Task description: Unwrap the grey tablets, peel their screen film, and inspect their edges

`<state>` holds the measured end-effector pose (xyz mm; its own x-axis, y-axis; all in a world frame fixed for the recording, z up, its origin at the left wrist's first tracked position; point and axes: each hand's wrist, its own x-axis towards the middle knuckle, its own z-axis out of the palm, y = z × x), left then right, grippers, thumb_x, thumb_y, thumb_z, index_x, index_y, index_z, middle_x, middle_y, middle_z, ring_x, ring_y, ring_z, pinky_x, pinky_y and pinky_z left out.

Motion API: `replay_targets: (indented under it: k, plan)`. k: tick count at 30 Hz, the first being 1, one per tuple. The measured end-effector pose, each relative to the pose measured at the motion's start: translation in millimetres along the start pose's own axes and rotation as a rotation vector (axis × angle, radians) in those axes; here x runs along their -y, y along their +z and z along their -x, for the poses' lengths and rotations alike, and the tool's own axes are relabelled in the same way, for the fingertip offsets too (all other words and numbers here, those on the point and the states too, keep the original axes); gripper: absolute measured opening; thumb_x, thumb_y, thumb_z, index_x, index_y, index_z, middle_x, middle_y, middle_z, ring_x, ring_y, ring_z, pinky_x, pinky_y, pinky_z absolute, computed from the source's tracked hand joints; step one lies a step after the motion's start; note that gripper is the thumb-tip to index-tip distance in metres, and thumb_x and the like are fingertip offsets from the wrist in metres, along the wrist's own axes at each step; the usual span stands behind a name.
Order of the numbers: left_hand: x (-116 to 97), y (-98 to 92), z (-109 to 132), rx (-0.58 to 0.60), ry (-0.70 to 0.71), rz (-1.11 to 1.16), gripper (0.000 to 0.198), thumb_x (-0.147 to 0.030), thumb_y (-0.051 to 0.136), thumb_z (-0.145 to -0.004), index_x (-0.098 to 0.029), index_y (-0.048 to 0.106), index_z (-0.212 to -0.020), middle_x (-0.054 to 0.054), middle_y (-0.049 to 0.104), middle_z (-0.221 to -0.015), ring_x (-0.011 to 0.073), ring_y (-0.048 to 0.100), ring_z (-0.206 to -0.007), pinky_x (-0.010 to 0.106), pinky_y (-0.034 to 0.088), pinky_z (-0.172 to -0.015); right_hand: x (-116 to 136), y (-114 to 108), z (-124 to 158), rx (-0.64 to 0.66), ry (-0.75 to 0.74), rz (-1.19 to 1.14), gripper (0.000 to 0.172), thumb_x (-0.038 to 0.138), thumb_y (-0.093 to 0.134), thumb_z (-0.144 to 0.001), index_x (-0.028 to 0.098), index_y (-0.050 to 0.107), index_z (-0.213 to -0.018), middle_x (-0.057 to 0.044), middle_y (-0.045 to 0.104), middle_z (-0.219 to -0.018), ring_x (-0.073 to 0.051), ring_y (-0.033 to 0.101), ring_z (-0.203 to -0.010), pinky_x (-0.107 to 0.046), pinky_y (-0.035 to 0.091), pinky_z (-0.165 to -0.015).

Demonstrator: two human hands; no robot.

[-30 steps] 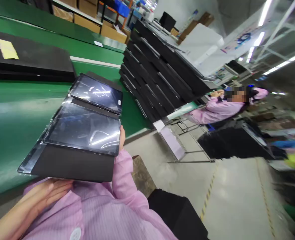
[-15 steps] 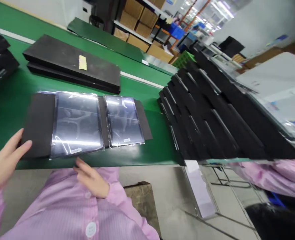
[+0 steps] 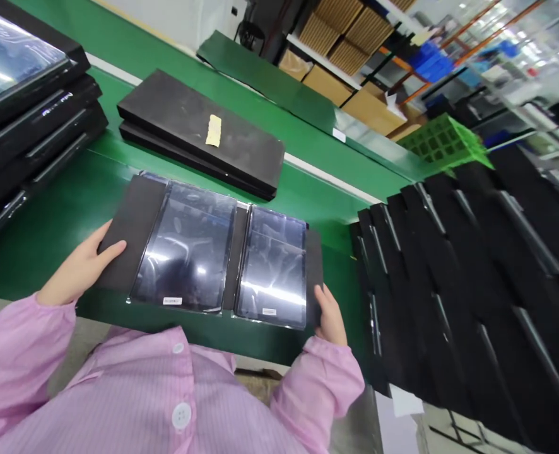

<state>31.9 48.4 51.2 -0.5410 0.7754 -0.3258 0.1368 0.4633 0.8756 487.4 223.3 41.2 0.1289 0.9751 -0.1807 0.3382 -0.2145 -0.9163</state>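
Observation:
Just in front of me is a black foam tray (image 3: pixel 127 221) bearing two glossy dark screen panels in clear film. The wider panel (image 3: pixel 188 243) lies on the left and the other panel (image 3: pixel 274 265) on the right, each with a small white label at its near edge. My left hand (image 3: pixel 81 261) grips the tray's left end, thumb on top and fingers mostly hidden beneath. At the opposite end, my right hand (image 3: pixel 330 313) is closed on the tray's right edge, its thumb along the top.
Two stacked black foam pieces (image 3: pixel 199 135) with a yellow note lie behind the tray on the green bench (image 3: pixel 322 173). A stack of loaded black trays (image 3: pixel 38 126) rises at left; a larger stack (image 3: pixel 431 284) stands at right. A green crate (image 3: pixel 443 142) is behind it.
My right hand has moved from near my body to the tray's right end and taken hold of it. My left hand still holds the left end. The view has shifted left.

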Motion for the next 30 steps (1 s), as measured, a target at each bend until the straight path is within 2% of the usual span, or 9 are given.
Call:
replay_targets:
  k: [8, 13, 18, 20, 22, 24, 26, 28, 30]
  plan:
    - [-35, -18.0, -56, 0.010, 0.027, 0.142, 0.075, -0.050, 0.069, -0.085, -0.013, 0.049, -0.147, 0.011, 0.063, -0.138, 0.0343, 0.059, -0.125, 0.054, 0.042, -0.112, 7, 24, 13, 0.108, 0.117, -0.029, 0.077, 0.057, 0.078, -0.067, 0.018, 0.062, -0.131, -0.011, 0.071, -0.124, -0.031, 0.065, -0.120, -0.040, 0.054, -0.102]
    - [-28, -17.4, -48, 0.017, 0.059, 0.142, 0.071, -0.050, 0.065, -0.087, -0.018, 0.048, -0.148, 0.009, 0.054, -0.149, 0.0311, 0.052, -0.135, 0.044, 0.038, -0.117, 8, 25, 1, 0.140, 0.133, -0.018, 0.082, 0.060, 0.080, -0.064, 0.019, 0.060, -0.132, -0.011, 0.069, -0.128, -0.033, 0.061, -0.126, -0.042, 0.051, -0.107]
    - [-13, -15.5, -33, -0.027, 0.013, 0.096, 0.071, -0.055, 0.065, -0.085, -0.027, 0.049, -0.148, 0.008, 0.049, -0.154, 0.0315, 0.049, -0.138, 0.048, 0.035, -0.120, 12, 6, -10, 0.241, 0.153, 0.114, 0.084, 0.067, 0.077, -0.064, 0.022, 0.060, -0.133, -0.011, 0.066, -0.133, -0.036, 0.057, -0.132, -0.047, 0.046, -0.113]
    - [-13, -12.9, -29, -0.095, -0.002, 0.058, 0.070, -0.055, 0.065, -0.084, -0.023, 0.052, -0.146, 0.009, 0.054, -0.149, 0.0325, 0.054, -0.134, 0.048, 0.039, -0.118, 26, 2, -23, 0.241, 0.096, 0.235, 0.093, 0.069, 0.078, -0.060, 0.021, 0.057, -0.137, -0.014, 0.060, -0.143, -0.039, 0.049, -0.139, -0.051, 0.038, -0.119]
    - [-14, -8.4, -23, -0.253, 0.037, -0.051, 0.065, -0.052, 0.065, -0.085, -0.021, 0.056, -0.142, 0.010, 0.058, -0.145, 0.0327, 0.056, -0.132, 0.049, 0.041, -0.117, 52, 10, -41, 0.132, -0.081, 0.398, 0.105, 0.071, 0.077, -0.059, 0.018, 0.050, -0.145, -0.017, 0.047, -0.154, -0.040, 0.040, -0.146, -0.054, 0.028, -0.124]
    - [-15, -2.1, -14, -0.472, 0.227, -0.221, 0.055, -0.044, 0.063, -0.088, -0.021, 0.059, -0.137, 0.011, 0.058, -0.144, 0.0315, 0.054, -0.135, 0.049, 0.039, -0.118, 86, 34, -60, 0.067, -0.351, 0.553, 0.102, 0.070, 0.071, -0.068, 0.014, 0.045, -0.149, -0.020, 0.042, -0.157, -0.040, 0.038, -0.147, -0.056, 0.026, -0.124]
    - [-11, 5.2, -1, -0.582, 0.557, -0.382, 0.045, -0.035, 0.062, -0.089, -0.022, 0.062, -0.132, 0.010, 0.063, -0.139, 0.0297, 0.055, -0.134, 0.048, 0.040, -0.117, 119, 73, -75, 0.233, -0.577, 0.614, 0.081, 0.064, 0.066, -0.079, 0.016, 0.053, -0.143, -0.018, 0.055, -0.147, -0.037, 0.051, -0.138, -0.054, 0.035, -0.120]
    - [-2, 13.3, 12, -0.487, 0.915, -0.495, 0.038, -0.034, 0.062, -0.089, -0.025, 0.065, -0.126, 0.008, 0.071, -0.124, 0.0276, 0.064, -0.121, 0.046, 0.046, -0.111, 145, 121, -84, 0.475, -0.779, 0.650, 0.062, 0.057, 0.063, -0.086, 0.019, 0.062, -0.134, -0.014, 0.064, -0.138, -0.033, 0.058, -0.131, -0.052, 0.042, -0.116]
    - [10, 21.8, 22, -0.314, 1.171, -0.590, 0.033, -0.039, 0.064, -0.088, -0.027, 0.068, -0.118, 0.004, 0.077, -0.109, 0.0239, 0.072, -0.105, 0.041, 0.050, -0.105, 159, 167, -87, 0.597, -0.903, 0.684, 0.052, 0.048, 0.064, -0.087, 0.016, 0.066, -0.129, -0.014, 0.067, -0.134, -0.032, 0.062, -0.127, -0.050, 0.046, -0.112]
